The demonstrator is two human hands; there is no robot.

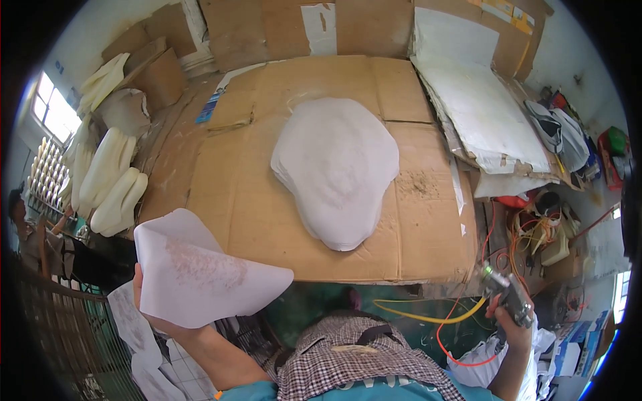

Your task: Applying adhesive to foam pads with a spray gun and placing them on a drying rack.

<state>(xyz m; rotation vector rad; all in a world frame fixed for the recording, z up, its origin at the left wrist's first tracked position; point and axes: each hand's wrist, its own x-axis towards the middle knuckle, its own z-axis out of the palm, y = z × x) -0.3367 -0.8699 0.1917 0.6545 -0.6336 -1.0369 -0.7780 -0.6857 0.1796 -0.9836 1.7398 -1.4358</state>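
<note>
My left hand [167,324] is closed on the edge of a pale lilac-white sheet [200,297], cut to a rounded shape and bent; most of the fingers are behind it. Brownish speckles cover a band across its upper face. Off to the right, my right hand [513,327] grips a metal spray gun [511,297], with a yellow hose [428,317] and an orange-red hose [461,364] beside it. A stack of similar pale cut sheets [341,167] lies on the cardboard-covered table [261,220] between my hands, touched by neither.
Large white sheets [478,100] are piled at the back right. Cream moulded pieces [110,174] stand at the left, near a person [60,247] by a rack. Dark crumbs [418,186] lie right of the stack. Tangled hoses [528,230] hang at the right. More speckled sheets [130,334] sit below my left hand.
</note>
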